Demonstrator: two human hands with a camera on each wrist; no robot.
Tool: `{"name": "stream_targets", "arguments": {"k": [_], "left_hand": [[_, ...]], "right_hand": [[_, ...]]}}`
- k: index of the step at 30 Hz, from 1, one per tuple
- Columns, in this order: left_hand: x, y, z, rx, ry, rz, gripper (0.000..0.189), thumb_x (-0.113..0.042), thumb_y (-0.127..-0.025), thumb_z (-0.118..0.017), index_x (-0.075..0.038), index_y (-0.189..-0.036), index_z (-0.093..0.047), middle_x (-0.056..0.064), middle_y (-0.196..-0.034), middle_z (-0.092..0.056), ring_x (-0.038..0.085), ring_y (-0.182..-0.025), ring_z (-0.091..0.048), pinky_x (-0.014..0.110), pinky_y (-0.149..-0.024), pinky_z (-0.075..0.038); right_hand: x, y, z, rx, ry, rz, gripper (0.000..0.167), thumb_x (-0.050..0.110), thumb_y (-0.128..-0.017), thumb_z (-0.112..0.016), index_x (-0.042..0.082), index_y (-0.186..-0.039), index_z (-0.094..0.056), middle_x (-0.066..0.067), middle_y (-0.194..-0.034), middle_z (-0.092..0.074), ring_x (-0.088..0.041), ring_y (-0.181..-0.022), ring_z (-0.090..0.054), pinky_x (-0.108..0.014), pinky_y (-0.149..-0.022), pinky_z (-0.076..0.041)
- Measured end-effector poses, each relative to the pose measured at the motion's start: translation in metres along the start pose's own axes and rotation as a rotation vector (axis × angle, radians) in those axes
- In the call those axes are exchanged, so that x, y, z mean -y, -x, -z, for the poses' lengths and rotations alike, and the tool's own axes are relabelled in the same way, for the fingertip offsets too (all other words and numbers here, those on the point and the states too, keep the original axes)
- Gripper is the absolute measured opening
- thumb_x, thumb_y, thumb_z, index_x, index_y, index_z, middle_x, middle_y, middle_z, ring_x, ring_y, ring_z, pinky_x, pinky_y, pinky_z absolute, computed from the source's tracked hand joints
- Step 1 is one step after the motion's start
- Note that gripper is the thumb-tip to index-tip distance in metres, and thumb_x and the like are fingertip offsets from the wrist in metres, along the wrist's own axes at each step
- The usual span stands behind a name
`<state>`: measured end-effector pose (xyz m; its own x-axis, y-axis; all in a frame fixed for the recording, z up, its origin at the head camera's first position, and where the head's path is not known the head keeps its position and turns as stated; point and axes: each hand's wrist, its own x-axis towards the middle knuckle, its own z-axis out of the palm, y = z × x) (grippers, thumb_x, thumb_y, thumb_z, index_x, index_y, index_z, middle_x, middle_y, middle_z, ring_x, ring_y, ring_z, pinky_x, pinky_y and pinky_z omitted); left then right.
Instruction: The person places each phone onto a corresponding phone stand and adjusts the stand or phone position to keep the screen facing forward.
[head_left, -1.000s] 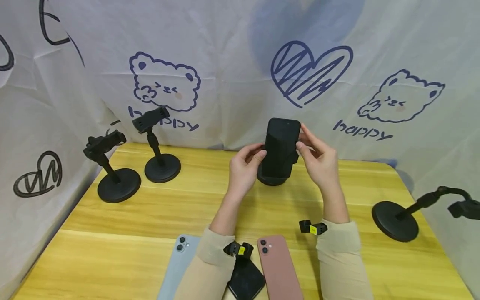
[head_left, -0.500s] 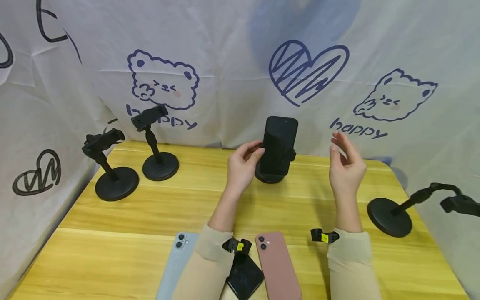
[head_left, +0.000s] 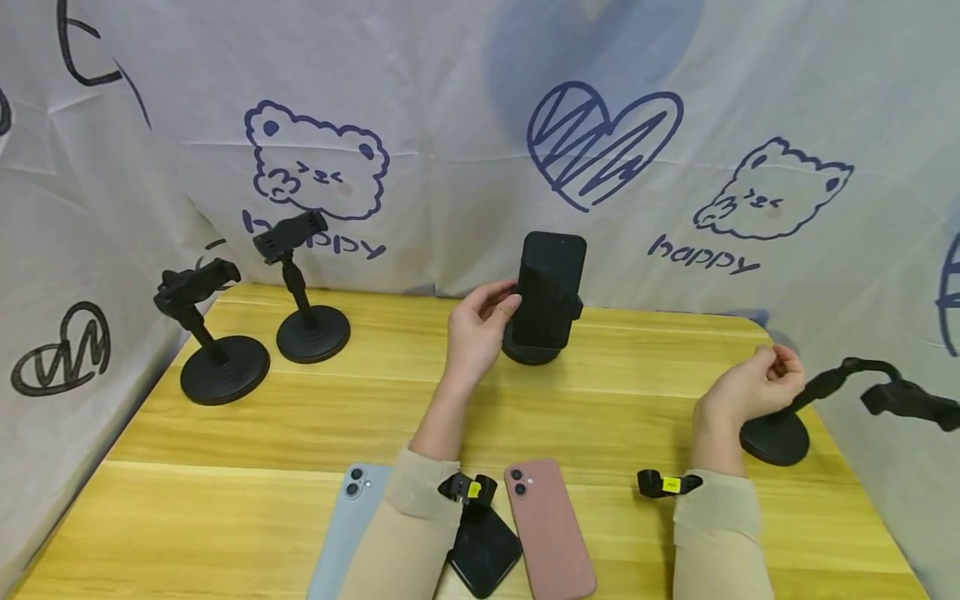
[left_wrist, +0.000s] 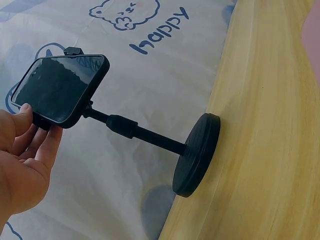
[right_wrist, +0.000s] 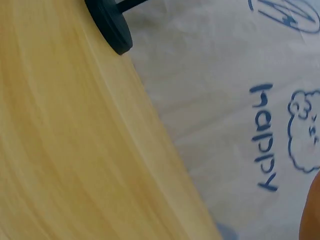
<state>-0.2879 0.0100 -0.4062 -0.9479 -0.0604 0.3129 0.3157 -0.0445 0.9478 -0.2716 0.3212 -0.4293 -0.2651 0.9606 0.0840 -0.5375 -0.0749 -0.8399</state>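
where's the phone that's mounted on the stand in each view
Head: the phone, just right of centre, the left hand at its edge.
Left wrist: upper left, its stand slanting down rightward.
Right wrist: not in it.
Shared landmark: the wooden table, low, right and left respectively.

We see both arms coming up from the bottom of the head view, left sleeve (head_left: 405, 529) and right sleeve (head_left: 720, 537) beige, wrists bare. We mark the left hand (head_left: 474, 333) as farther forward, palm inward, pinching: thumb (left_wrist: 21, 120) in front, fingers (left_wrist: 46, 150) bent behind. We log the right hand (head_left: 750, 387) lower and well apart, angled out to the right, fingers loosely curled toward the thumb. In the right wrist view we get only a skin sliver; part unclear.
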Motion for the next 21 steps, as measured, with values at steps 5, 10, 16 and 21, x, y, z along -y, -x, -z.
{"name": "stream_targets", "arguments": {"k": [5, 10, 16, 21], "left_hand": [[0.001, 0.0, 0.001, 0.001, -0.001, -0.001, 0.032, -0.013, -0.1, -0.071, 0.002, -0.128, -0.071, 0.016, -0.12, -0.072, 0.027, -0.112, -0.07, 0.034, -0.098, -0.057], [0.0, 0.0, 0.001, -0.006, -0.01, -0.006, 0.03, -0.014, -0.1, -0.072, -0.001, -0.127, -0.072, 0.015, -0.119, -0.073, 0.026, -0.111, -0.07, 0.033, -0.097, -0.057], [0.0, -0.001, 0.001, -0.004, -0.006, -0.004, 0.028, -0.013, -0.1, -0.072, -0.002, -0.126, -0.073, 0.015, -0.118, -0.073, 0.026, -0.109, -0.071, 0.032, -0.096, -0.058], [0.001, -0.001, 0.001, -0.001, -0.003, -0.005, 0.028, -0.013, -0.1, -0.072, -0.002, -0.126, -0.073, 0.015, -0.118, -0.074, 0.026, -0.109, -0.071, 0.032, -0.096, -0.058]], "right_hand": [[0.0, -0.01, 0.008, -0.161, -0.013, 0.009, 0.021, -0.006, -0.099, -0.051, 0.01, -0.099, -0.037, -0.002, -0.104, -0.032, -0.008, -0.091, -0.036, -0.014, -0.078, -0.029], [0.01, -0.014, 0.01, -0.249, 0.039, -0.051, 0.034, -0.006, -0.097, -0.056, 0.009, -0.107, -0.027, -0.002, -0.118, -0.024, -0.006, -0.105, -0.034, -0.014, -0.086, -0.027], [0.018, -0.024, 0.018, -0.312, 0.139, -0.137, 0.051, 0.001, -0.096, -0.066, 0.011, -0.131, -0.03, 0.001, -0.135, -0.024, -0.004, -0.126, -0.029, -0.01, -0.099, -0.027], [0.014, -0.036, 0.026, -0.294, 0.135, -0.163, 0.061, 0.003, -0.094, -0.072, 0.013, -0.14, -0.033, 0.002, -0.142, -0.029, -0.003, -0.128, -0.033, -0.009, -0.102, -0.032]]}}
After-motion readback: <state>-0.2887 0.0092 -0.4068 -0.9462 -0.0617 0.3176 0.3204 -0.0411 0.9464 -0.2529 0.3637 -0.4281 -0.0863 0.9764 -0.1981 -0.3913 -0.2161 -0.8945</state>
